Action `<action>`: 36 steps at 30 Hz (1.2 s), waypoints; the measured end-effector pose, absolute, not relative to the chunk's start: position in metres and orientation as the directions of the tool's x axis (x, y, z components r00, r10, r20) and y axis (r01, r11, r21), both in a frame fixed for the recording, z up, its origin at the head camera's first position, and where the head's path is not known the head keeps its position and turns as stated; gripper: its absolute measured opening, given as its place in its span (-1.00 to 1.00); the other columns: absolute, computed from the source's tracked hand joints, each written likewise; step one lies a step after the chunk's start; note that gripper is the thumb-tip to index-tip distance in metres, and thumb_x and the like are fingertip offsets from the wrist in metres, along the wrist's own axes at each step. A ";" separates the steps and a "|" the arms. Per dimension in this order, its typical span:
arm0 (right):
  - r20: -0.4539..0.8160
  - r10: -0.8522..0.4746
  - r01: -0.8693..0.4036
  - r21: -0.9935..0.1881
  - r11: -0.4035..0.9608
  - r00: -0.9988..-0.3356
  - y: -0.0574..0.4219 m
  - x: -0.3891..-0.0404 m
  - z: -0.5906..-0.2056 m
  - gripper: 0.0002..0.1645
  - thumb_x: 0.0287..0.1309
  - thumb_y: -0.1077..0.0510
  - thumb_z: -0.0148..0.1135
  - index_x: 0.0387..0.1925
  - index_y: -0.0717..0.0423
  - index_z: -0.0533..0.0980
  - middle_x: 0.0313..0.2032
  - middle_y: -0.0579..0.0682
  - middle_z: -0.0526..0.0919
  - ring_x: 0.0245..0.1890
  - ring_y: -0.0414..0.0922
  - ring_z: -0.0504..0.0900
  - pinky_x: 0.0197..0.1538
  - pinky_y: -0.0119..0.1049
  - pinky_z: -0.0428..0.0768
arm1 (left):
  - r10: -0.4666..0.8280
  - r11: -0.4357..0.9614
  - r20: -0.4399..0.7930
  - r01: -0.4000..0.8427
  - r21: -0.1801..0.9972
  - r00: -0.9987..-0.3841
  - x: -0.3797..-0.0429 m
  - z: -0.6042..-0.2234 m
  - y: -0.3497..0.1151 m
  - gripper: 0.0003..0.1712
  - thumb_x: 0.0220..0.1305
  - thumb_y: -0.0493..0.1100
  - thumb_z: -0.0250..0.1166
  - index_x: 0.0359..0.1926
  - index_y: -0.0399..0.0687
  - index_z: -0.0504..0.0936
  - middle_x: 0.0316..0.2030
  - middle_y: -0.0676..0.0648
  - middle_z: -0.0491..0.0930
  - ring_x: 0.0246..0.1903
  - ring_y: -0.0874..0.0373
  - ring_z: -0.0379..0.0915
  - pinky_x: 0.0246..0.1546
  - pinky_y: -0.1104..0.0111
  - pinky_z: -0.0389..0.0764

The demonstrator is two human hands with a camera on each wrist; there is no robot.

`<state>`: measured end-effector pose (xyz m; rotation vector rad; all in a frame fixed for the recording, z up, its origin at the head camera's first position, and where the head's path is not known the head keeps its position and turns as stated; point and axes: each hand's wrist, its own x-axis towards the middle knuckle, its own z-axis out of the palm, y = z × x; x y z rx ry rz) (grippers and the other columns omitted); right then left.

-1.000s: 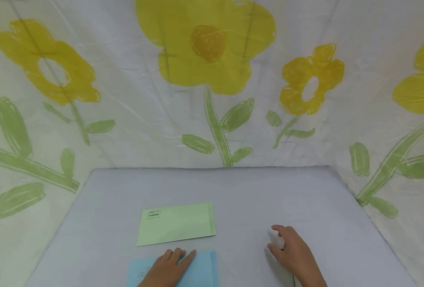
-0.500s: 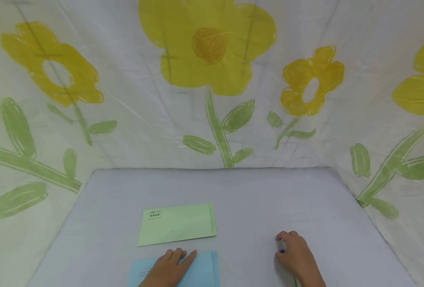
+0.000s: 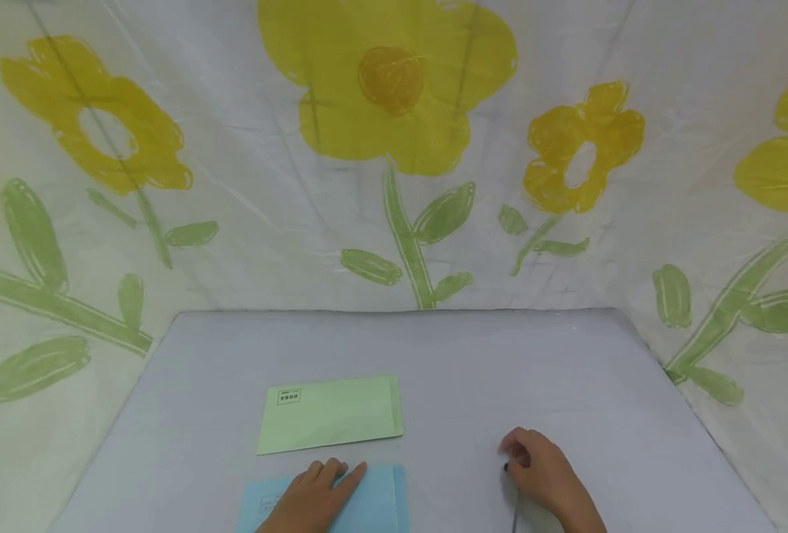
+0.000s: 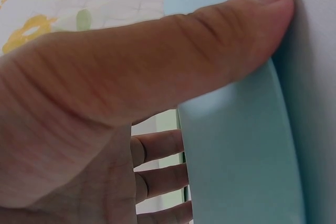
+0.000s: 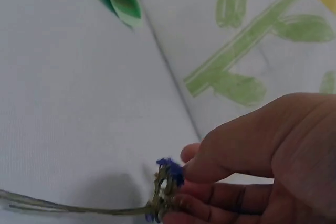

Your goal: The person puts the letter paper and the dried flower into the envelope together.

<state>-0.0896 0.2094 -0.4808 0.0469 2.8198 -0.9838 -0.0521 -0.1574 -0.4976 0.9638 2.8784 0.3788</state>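
My right hand (image 3: 547, 474) pinches a dried flower sprig (image 5: 172, 171) with small blue-purple blossoms between thumb and fingertips. Its thin stems (image 5: 79, 208) trail off toward the left in the right wrist view. In the head view most of the flower is hidden by the fingers. On the left, my left hand (image 3: 314, 496) holds a light blue envelope (image 3: 374, 503) near its far edge. The thumb lies across the paper, and the fingers reach behind the bulging envelope (image 4: 236, 145) in the left wrist view, so their tips are hidden there.
A pale green envelope (image 3: 330, 414) with a small printed box lies beyond the blue one; its end (image 5: 123, 1) gapes in the right wrist view. The grey-white table (image 3: 461, 355) backs onto a white curtain (image 3: 261, 244) with yellow flowers.
My right hand has closed its fingers and drawn slightly left, with the sprig's stem swinging out to the left of the wrist. My left hand and both envelopes have stayed put.
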 end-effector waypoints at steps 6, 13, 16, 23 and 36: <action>-0.098 -0.028 0.057 -0.756 0.652 -0.995 0.203 -0.090 -0.479 -0.70 0.11 0.50 0.26 -0.26 0.06 0.61 -0.30 -0.16 0.66 -0.23 -0.20 0.62 -0.14 -0.34 0.64 | 0.595 0.778 -0.010 0.573 0.259 -0.804 -0.051 -0.497 -0.157 0.16 0.06 0.69 0.08 0.34 -0.12 0.49 -0.06 -0.10 0.51 -0.23 0.15 0.31 -0.28 0.31 0.51; -0.093 -0.003 0.073 -0.799 0.596 -0.996 0.197 -0.090 -0.480 -0.63 -0.01 0.59 0.27 -0.26 0.13 0.62 -0.36 -0.12 0.63 -0.31 -0.16 0.60 -0.19 -0.38 0.63 | 0.584 0.788 -0.016 0.563 0.247 -0.811 -0.051 -0.498 -0.156 0.19 0.01 0.72 0.07 0.34 -0.11 0.50 -0.04 -0.10 0.52 -0.22 0.15 0.32 -0.27 0.30 0.52; -0.096 0.008 0.081 -0.788 0.610 -0.995 0.197 -0.089 -0.482 -0.61 -0.02 0.60 0.27 -0.24 0.13 0.62 -0.33 -0.12 0.62 -0.28 -0.17 0.59 -0.17 -0.34 0.64 | 0.585 0.788 -0.013 0.565 0.243 -0.811 -0.051 -0.498 -0.156 0.19 0.00 0.72 0.08 0.34 -0.11 0.50 -0.04 -0.10 0.52 -0.23 0.16 0.31 -0.27 0.31 0.52; -0.126 -0.022 0.088 -0.796 0.599 -0.992 0.198 -0.088 -0.486 -0.59 -0.05 0.57 0.32 -0.19 0.13 0.61 -0.31 -0.09 0.63 -0.30 -0.16 0.60 -0.23 -0.32 0.64 | 0.589 0.785 -0.015 0.567 0.249 -0.808 -0.050 -0.497 -0.156 0.17 0.03 0.70 0.09 0.35 -0.10 0.49 -0.04 -0.10 0.51 -0.23 0.15 0.30 -0.27 0.31 0.51; -0.103 -0.253 -0.031 -0.879 0.476 -0.962 0.201 -0.088 -0.492 -0.60 0.02 0.51 0.31 -0.07 0.23 0.58 -0.23 0.01 0.64 -0.30 -0.14 0.62 -0.25 -0.36 0.66 | 0.591 0.785 0.025 0.582 0.212 -0.806 -0.050 -0.500 -0.155 0.16 0.03 0.71 0.07 0.32 -0.10 0.52 -0.06 -0.10 0.53 -0.23 0.15 0.32 -0.30 0.34 0.52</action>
